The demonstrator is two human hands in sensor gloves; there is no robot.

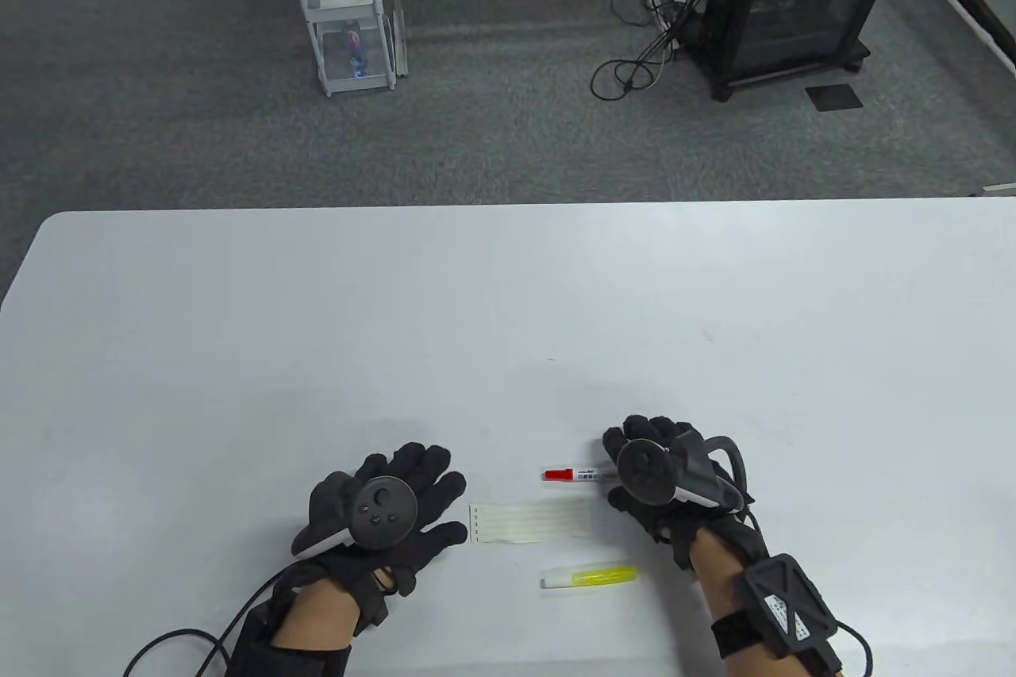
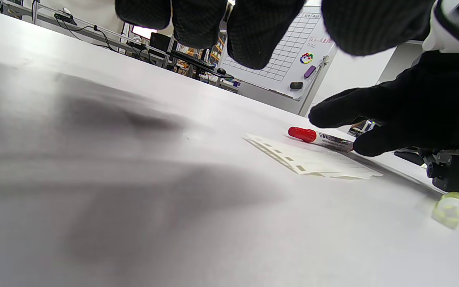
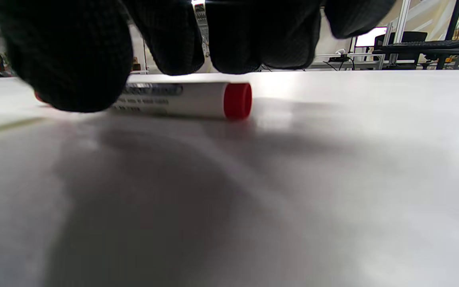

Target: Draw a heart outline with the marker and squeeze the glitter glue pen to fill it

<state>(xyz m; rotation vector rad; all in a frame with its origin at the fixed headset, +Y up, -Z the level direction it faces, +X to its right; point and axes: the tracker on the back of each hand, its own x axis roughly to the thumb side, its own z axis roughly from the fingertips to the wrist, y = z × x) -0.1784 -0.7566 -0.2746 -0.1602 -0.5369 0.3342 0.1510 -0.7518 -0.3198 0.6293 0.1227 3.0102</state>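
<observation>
Paper, a small lined slip (image 1: pixel 530 524), lies near the white table's (image 1: pixel 238 328) front edge between the red-capped white marker (image 1: pixel 571 475) and the yellow glitter glue pen (image 1: pixel 591 577), all in easy reach. The left hand (image 1: pixel 389 514) rests beside it, fingers spread. In the left wrist view the right hand (image 2: pixel 393 119) reaches over the marker. The right wrist view shows its fingertips (image 3: pixel 74 59) above the barrel, grip not yet closed.

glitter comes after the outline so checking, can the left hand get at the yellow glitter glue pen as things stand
Probably yes. The yellow glitter glue pen lies alone on the white table, near the left hand, whose fingers are spread flat beside the lined paper slip. Nothing lies between them, and the right hand is over at the red-capped marker.
</observation>
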